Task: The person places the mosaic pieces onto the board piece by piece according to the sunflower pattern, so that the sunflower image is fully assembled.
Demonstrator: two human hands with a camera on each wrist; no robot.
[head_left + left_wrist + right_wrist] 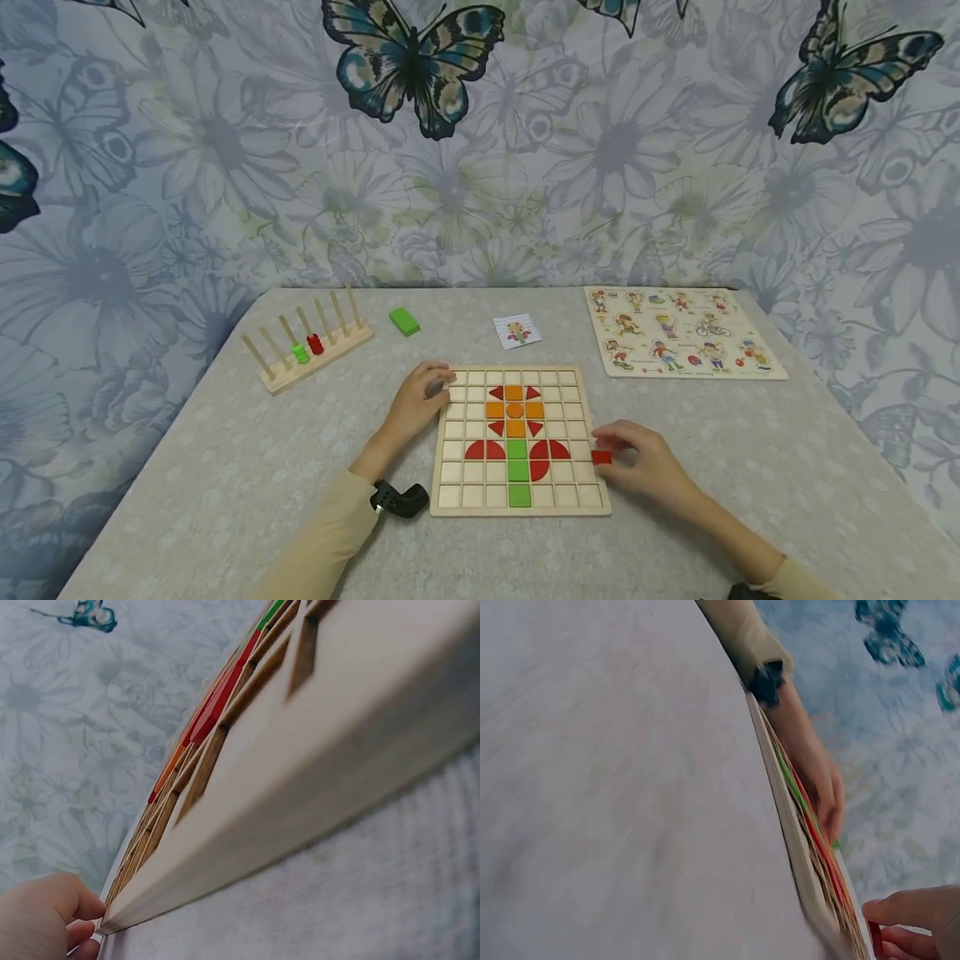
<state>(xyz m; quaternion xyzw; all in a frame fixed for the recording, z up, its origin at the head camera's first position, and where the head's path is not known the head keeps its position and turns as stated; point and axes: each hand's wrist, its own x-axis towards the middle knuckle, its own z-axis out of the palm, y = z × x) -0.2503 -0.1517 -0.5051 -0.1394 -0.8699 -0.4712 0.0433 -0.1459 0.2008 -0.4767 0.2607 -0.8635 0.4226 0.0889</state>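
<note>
A wooden grid board (456,497) lies flat on the table, with orange, red and green pieces in its cells forming a flower-like figure. My left hand (416,406) holds the board by its upper left corner; in the left wrist view, the fingers (71,896) bend against that corner. At the board's right edge, my right hand (647,460) pinches a small red tile (602,457) between thumb and fingers. Only a thin red side of the tile shows in the right wrist view. Red rounded pieces (540,470) flank the green stem squares (518,471).
Behind the board lies a small picture card (517,332). A green block (405,322) sits to its left, beside a wooden peg rack (317,360) carrying green and red beads. An illustrated wooden puzzle board (678,333) lies at the back right, near the patterned wall.
</note>
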